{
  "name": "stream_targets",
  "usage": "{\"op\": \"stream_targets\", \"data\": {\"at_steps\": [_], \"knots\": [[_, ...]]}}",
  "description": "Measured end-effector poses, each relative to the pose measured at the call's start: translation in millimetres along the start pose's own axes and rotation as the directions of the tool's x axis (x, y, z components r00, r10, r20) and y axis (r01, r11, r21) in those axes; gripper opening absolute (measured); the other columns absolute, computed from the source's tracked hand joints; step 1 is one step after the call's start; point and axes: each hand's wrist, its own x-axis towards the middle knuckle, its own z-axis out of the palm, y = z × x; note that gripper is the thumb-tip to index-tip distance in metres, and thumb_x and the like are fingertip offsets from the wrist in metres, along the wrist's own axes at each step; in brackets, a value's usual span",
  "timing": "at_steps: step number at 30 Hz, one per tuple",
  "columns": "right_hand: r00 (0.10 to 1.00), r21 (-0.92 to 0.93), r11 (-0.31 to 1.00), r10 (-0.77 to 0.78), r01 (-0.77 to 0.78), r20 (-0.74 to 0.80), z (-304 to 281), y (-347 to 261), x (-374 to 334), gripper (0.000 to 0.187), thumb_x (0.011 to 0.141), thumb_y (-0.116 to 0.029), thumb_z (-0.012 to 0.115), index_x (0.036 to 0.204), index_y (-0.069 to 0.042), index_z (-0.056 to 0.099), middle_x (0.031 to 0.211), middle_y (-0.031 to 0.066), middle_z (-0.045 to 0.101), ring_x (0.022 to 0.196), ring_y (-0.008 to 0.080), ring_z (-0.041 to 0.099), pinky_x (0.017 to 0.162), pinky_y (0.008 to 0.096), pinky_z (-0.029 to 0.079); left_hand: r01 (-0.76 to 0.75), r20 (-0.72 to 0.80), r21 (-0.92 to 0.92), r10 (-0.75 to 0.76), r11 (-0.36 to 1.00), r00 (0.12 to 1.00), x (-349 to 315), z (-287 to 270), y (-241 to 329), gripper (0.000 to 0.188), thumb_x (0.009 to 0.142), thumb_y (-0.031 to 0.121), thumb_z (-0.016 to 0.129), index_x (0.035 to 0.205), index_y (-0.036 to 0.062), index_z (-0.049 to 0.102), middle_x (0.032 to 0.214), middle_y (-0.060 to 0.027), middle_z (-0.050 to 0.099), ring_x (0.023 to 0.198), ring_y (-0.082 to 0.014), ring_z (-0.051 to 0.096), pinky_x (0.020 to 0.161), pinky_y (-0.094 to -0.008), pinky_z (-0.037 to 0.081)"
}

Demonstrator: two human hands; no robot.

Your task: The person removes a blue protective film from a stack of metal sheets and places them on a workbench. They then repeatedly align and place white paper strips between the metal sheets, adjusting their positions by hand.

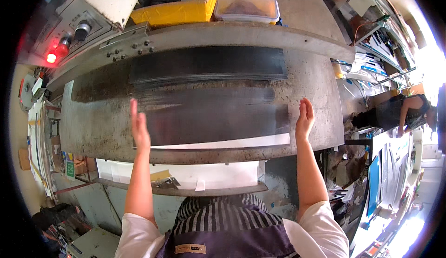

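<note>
Our left hand (141, 127) and right hand (304, 121) are flat, empty and apart, flanking the dark sheets (218, 118) on the worktop (320, 86). We probably do best bringing both palms in evenly, keeping edges unbent.

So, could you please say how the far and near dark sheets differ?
The near dark sheets lie between the left hand and right hand; the far dark sheets lie beyond both. A white strip lines the near sheets' front edge, not the far sheets'. Both are long and flat.
</note>
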Motion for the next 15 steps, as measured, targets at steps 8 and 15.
{"op": "stream_targets", "data": {"at_steps": [8, 15], "knots": [[0.952, -0.797, 0.52, -0.18, 0.306, 0.248, 113.2, -19.0, 103.1, 0.045, 0.094, -0.032, 0.06, 0.125, 0.0, 0.06, 0.128, 0.0218, 0.054, 0.118, 0.0377, 0.05, 0.1, 0.0449, 0.042, -0.373, 0.508, 0.72, -0.079, 0.585, 0.858, 76.3, 159.9, 42.5, 0.066, 0.102, 0.055, 0.031, 0.155, 0.0153, 0.026, 0.164, -0.0054, 0.015, 0.151, -0.0233, 0.012, 0.122, -0.0467, 0.008], [0.976, -0.639, 0.743, -0.207, 0.198, 0.061, 83.6, -10.4, 131.2, 0.039, 0.082, -0.027, 0.078, 0.111, -0.004, 0.068, 0.09, 0.0124, 0.071, 0.074, 0.0287, 0.065, 0.063, 0.0396, 0.053, -0.426, 0.54, 0.622, 0.035, 0.657, 0.841, 77.9, 176.5, 50.8, 0.07, 0.095, 0.055, 0.05, 0.152, 0.0186, 0.033, 0.16, -0.0058, 0.026, 0.147, -0.0244, 0.025, 0.12, -0.0473, 0.016]]}}
